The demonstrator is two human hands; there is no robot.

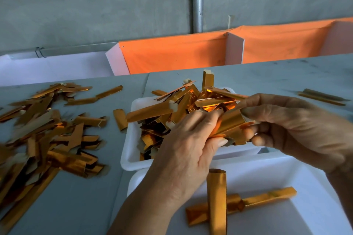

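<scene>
At the far left, a loose heap of gold strips [47,135] is spread over the grey table [86,196]. Just right of it, 1 short strip [120,119] is seen lying beside the wall of the far white tray [129,150], which is piled high with more gold pieces. Above that tray's near edge, a folded gold piece [231,124] is held by the 2 hands. It is gripped by the left hand [187,143], whose fingers are curled over it with the thumb underneath. From the other side it is pinched between the thumb and fingers of the right hand [298,129]. Below the hands, 2 crossed gold pieces [216,202] are laid touching in the near white tray [267,170]. At the far right, thin strips [322,96] are seen on the table, well apart from the trays.
</scene>
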